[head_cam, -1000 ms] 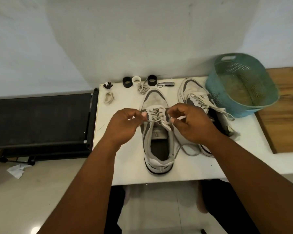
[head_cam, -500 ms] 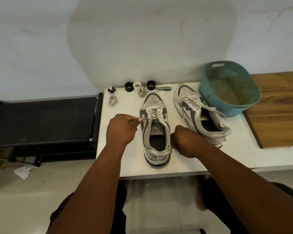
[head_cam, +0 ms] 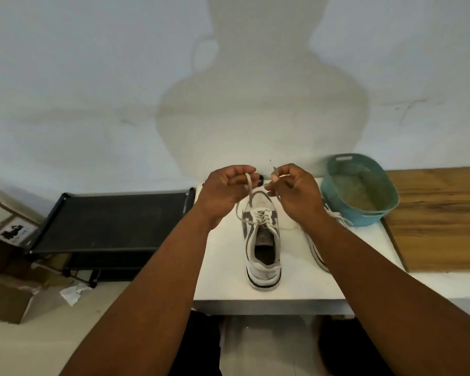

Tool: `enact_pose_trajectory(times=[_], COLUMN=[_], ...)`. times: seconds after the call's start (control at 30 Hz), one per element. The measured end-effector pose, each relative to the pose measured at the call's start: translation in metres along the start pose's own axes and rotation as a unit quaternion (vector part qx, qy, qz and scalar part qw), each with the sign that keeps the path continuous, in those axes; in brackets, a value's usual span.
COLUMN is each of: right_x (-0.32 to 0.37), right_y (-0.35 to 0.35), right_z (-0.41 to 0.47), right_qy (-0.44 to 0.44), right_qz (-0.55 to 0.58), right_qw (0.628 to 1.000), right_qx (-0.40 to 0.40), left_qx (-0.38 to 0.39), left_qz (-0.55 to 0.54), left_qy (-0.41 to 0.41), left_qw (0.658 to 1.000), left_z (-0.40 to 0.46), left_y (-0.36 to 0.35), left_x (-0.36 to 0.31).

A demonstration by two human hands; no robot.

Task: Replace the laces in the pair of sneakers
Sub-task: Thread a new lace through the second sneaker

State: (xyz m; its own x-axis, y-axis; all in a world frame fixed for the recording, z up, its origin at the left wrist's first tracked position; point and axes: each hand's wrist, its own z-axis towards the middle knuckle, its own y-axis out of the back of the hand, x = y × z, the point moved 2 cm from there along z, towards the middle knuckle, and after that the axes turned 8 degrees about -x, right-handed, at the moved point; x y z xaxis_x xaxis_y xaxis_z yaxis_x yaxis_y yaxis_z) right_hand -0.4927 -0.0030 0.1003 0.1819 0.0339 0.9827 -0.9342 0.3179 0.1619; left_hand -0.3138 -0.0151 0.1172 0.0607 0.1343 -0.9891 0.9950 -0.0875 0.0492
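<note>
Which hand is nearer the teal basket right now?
Right. The right hand is raised just left of the teal basket, pinching a lace end; the left hand is farther left, beyond the middle sneaker.

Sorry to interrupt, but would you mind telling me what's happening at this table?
A person is lacing a sneaker that stands on the white table. The left hand and the right hand each pinch one end of its lace, lifted above the toe. The second sneaker lies beside it, mostly behind the right arm, near a teal basket.
</note>
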Motion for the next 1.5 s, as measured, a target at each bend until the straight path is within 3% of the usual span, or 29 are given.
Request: enact_pose_trajectory(times=[0.13, 0.3, 0.53, 0.8, 1.0, 1.5], right_x=[0.05, 0.105, 0.149, 0.16, 0.166, 0.184], right_y=[-0.003, -0.002, -0.001, -0.005, -0.003, -0.005], right_z=[0.006, 0.018, 0.018, 0.009, 0.01, 0.006], right_qy=[0.056, 0.157, 0.152, 0.105, 0.128, 0.093], right_qz=[-0.007, -0.021, 0.045, 0.127, 0.142, 0.21], right_qw=[0.998, 0.987, 0.987, 0.984, 0.977, 0.972], right_qx=[-0.013, -0.04, -0.028, -0.064, -0.092, -0.054], left_qx=[-0.112, -0.137, -0.11, -0.15, -0.166, -0.161], left_qz=[0.108, 0.224, -0.008, -0.047, -0.051, -0.229], left_qy=[-0.103, -0.235, -0.22, -0.258, -0.255, -0.17], left_qw=[0.982, 0.936, 0.969, 0.953, 0.951, 0.945], left_z=[0.001, 0.002, -0.012, -0.017, -0.014, -0.018], left_y=[0.005, 0.01, 0.002, -0.008, -0.014, -0.025], left_x=[-0.046, -0.097, -0.123, -0.14, -0.147, -0.155])
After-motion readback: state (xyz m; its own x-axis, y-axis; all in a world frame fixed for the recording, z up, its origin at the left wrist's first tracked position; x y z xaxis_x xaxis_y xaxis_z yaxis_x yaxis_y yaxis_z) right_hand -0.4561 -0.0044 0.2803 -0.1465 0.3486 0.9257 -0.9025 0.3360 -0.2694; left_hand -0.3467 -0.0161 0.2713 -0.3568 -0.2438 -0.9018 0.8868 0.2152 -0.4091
